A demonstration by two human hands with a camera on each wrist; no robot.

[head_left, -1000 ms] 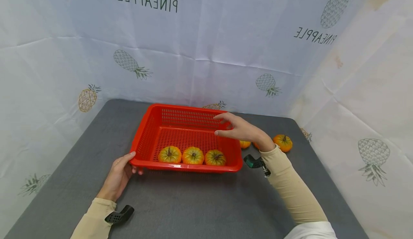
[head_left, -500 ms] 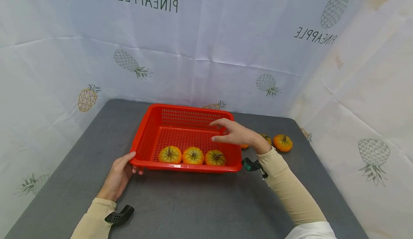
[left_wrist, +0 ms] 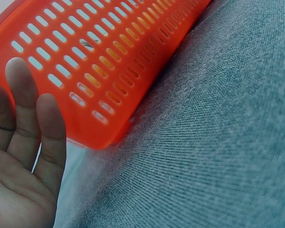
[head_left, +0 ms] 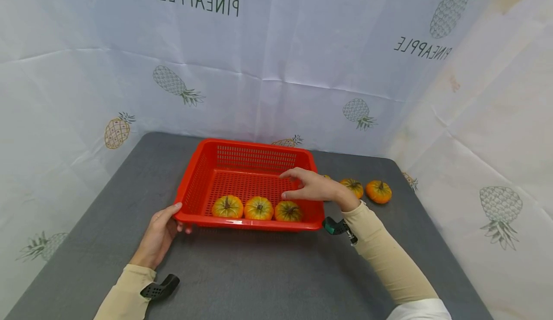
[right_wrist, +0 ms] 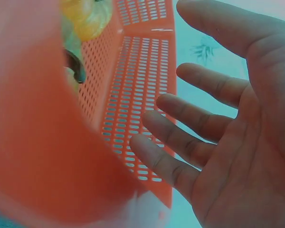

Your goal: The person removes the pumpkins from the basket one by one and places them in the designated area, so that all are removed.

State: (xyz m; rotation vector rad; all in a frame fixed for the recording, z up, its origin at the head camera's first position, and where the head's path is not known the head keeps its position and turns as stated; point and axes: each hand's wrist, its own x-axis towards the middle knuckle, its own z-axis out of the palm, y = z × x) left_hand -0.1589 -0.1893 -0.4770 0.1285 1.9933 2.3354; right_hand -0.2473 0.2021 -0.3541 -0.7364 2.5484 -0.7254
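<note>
Red basket [head_left: 255,223]: right wall [head_left: 312,208] partly hidden behind right fingers [head_left: 298,172].

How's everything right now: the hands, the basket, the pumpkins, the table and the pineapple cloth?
Red basket: open-topped, partly filled.
Three pumpkins inside: in a row, stems showing.
Pumpkins outside: unboxed, one mostly hidden.
Left hand: gripping the basket's near left corner.
Right hand: open, holding nothing.
Grey table: partly covered.
Pineapple cloth: hanging, creased.
</note>
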